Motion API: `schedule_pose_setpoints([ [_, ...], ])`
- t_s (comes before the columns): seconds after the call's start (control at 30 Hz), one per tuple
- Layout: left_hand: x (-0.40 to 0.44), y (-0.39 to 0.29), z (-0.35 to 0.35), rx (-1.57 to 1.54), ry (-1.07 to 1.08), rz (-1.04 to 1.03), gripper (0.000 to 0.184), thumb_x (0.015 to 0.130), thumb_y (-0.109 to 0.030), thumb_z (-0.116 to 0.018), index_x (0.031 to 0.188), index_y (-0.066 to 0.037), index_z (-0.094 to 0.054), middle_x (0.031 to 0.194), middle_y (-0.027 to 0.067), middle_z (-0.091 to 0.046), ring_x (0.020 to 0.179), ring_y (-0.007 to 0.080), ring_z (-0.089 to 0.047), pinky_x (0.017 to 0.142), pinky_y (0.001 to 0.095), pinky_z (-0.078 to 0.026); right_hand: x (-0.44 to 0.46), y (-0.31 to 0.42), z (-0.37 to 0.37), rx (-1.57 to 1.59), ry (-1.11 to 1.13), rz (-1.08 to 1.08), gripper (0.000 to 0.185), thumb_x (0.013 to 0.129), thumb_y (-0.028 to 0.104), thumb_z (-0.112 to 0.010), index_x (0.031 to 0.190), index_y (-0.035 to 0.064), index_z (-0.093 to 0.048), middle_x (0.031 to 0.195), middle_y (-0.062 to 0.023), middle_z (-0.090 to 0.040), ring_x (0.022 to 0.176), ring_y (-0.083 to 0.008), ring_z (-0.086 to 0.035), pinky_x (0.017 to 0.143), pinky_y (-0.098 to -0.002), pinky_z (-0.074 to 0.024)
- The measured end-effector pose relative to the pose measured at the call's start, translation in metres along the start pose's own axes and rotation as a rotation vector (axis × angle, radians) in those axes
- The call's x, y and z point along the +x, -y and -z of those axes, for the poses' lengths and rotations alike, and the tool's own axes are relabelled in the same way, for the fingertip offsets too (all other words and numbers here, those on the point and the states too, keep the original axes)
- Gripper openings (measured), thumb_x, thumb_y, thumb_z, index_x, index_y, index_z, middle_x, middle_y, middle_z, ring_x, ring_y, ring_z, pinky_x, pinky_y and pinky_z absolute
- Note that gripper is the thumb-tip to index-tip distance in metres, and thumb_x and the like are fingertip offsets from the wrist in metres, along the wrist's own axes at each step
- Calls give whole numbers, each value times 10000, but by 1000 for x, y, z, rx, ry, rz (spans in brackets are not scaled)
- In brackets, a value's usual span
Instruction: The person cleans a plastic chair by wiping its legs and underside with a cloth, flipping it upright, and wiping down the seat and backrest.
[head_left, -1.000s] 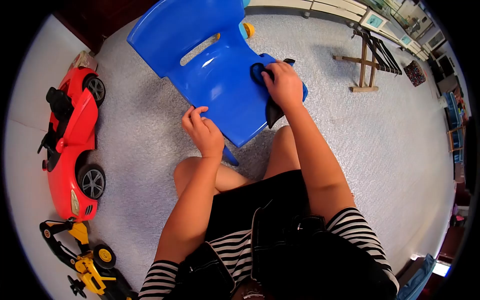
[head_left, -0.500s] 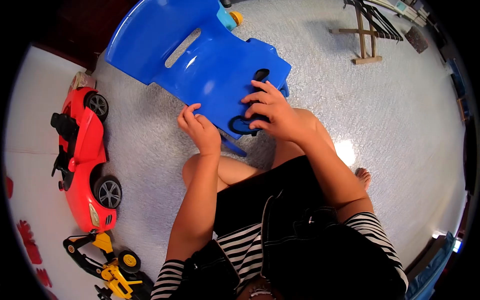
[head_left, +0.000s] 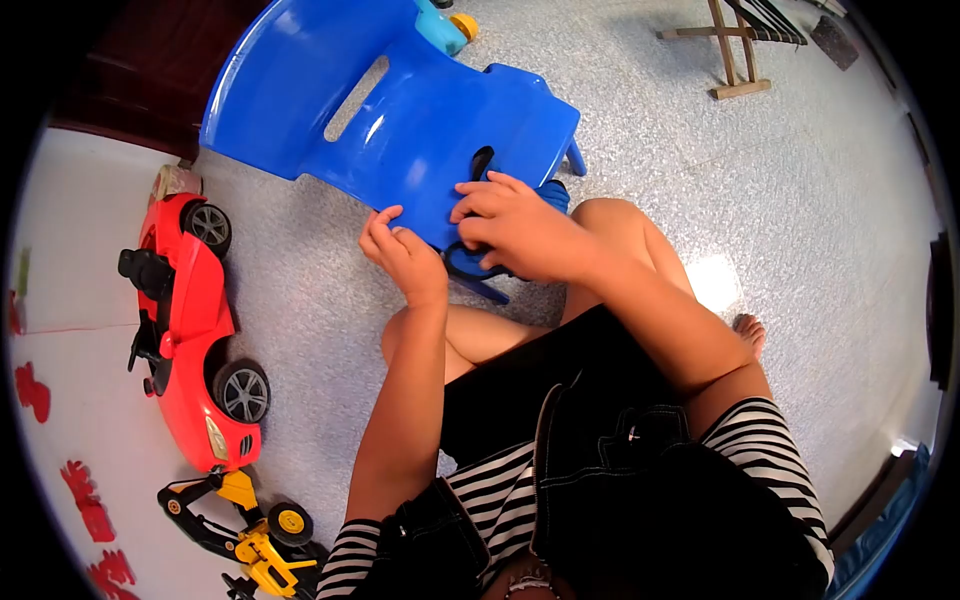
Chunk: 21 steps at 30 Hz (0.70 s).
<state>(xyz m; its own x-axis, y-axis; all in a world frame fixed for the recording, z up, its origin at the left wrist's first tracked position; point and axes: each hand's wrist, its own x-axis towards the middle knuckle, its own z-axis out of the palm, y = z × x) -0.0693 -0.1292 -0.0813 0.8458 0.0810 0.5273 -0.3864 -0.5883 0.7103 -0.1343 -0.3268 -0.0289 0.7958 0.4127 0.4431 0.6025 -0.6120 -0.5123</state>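
Note:
A blue plastic chair (head_left: 430, 120) stands before me, its backrest with a slot toward the upper left. My left hand (head_left: 405, 262) is at the near edge of the seat, fingers loosely bent and apart, the index fingertip close to or touching the edge. I see nothing in it. My right hand (head_left: 525, 232) is curled over a black looped item (head_left: 483, 160) at the seat's near right corner. One dark end sticks out beyond the fingers and a rounded loop shows below them. The hand covers its middle, so its kind is unclear.
Left on the grey floor are a red toy car (head_left: 195, 310) and a yellow-black toy digger (head_left: 255, 550). A turquoise toy part (head_left: 440, 28) sits behind the chair. At upper right stands a folding wooden stool (head_left: 735, 50). My crossed legs are close below the chair.
My right hand has shifted left, nearer my left hand, and the black looped item has moved with it. The left hand keeps its pose at the chair edge. The view has turned slightly.

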Motion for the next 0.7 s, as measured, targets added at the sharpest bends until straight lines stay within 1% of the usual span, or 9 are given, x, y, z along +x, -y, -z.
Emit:
schedule_pose_setpoints([
  [0.07,0,1,2,56,21,-45,289,977,-66,-393,1198,-24,-575,1361,222,-462,1294,388,-411,1120,486,-340,-2,-11,8,42,21,18,313,762,159,-833,1020,113,-662,1273,-48,-618,1423,-302,-471,1201,-557,-308],
  [0.17,-2,-4,-1,78,1,10,286,974,-60,-401,1198,-21,-574,1359,222,-468,1291,393,-412,1119,492,-338,1,-2,6,50,24,37,326,736,191,-854,992,109,-669,1247,-50,-625,1382,-303,-498,1182,-547,-335],
  [0.27,-2,5,-7,53,-40,17,286,963,-90,-412,1159,-18,-607,1388,227,-454,1291,393,-418,1116,512,-327,7,24,-13,-191,-146,-115,424,683,302,-887,1009,124,-682,1170,-65,-614,1248,-281,-550,1166,-525,-348],
  [0.3,-1,2,-7,52,-40,15,286,963,-90,-412,1159,-18,-607,1388,227,-454,1291,393,-418,1116,512,-327,9,28,-17,-231,-146,-121,415,707,307,-873,1034,134,-684,1162,-69,-610,1235,-282,-551,1166,-532,-343],
  [0.4,-2,-3,1,12,3,52,283,964,-92,-419,1170,-23,-599,1395,229,-443,1293,392,-410,1120,513,-318,9,12,-7,-108,-78,-81,372,724,228,-869,1017,129,-663,1200,-71,-616,1304,-304,-531,1173,-529,-335],
  [0.47,0,-5,4,34,34,7,281,964,-91,-422,1178,-24,-592,1398,226,-434,1293,393,-403,1123,511,-313,8,-12,8,133,97,68,334,732,130,-856,979,118,-632,1247,-74,-620,1379,-325,-498,1178,-517,-334],
  [0.57,-1,-5,2,33,21,-14,289,964,-87,-418,1184,-21,-592,1392,229,-435,1289,399,-404,1125,508,-309,8,-17,17,100,163,110,324,733,66,-844,949,107,-605,1281,-61,-626,1423,-326,-473,1182,-507,-337],
  [0.63,-4,-4,-2,22,-9,5,293,962,-85,-418,1187,-19,-592,1388,232,-436,1289,401,-404,1125,509,-310,7,0,10,111,116,30,320,737,122,-853,954,104,-619,1277,-43,-637,1396,-300,-499,1180,-506,-344],
  [0.7,-3,-3,-7,5,-37,9,297,959,-83,-418,1191,-18,-592,1383,235,-437,1289,403,-403,1124,510,-310,5,13,0,-27,-35,-57,337,728,186,-864,955,103,-630,1278,-23,-644,1383,-293,-511,1178,-503,-349],
])
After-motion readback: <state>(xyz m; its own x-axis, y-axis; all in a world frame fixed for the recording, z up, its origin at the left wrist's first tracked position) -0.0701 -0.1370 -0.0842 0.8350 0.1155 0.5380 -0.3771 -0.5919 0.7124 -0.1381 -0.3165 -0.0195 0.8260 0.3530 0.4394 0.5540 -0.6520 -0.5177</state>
